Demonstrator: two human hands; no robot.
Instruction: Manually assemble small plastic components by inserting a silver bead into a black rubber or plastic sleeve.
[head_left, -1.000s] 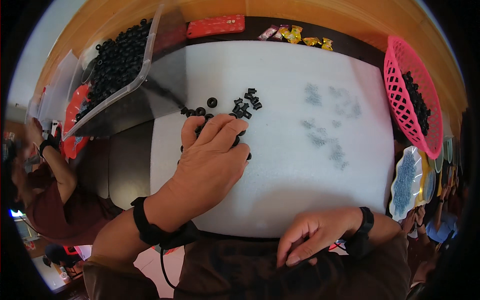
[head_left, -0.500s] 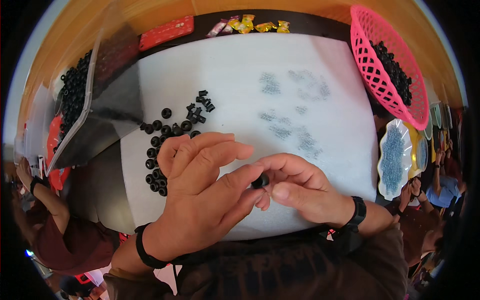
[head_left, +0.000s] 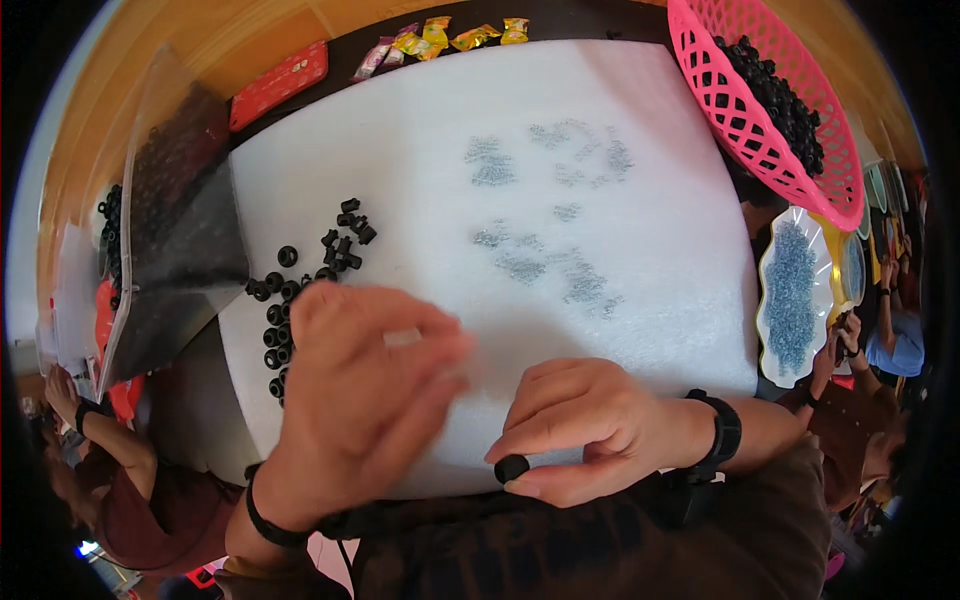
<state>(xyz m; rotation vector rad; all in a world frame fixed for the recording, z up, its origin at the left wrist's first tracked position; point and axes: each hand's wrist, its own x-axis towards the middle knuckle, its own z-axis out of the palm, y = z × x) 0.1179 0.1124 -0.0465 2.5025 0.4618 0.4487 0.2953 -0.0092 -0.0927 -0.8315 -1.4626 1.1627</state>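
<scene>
Since half a second ago my hands have parted. At the left, loose black parts (head_left: 300,290) lie scattered on the white foam sheet (head_left: 600,250), just beyond my left hand (head_left: 365,400), which is blurred, fingers loosely together, holding nothing I can see. Further right, my right hand (head_left: 590,435) pinches one small black part (head_left: 512,467) at the sheet's near edge; its long axis is hidden.

Wooden table (head_left: 240,40) across the top of the frame – warm, bright light on it. White foam sheet (head_left: 620,250) covers the centre; dark strip along its upper edge – floor not visible.
</scene>
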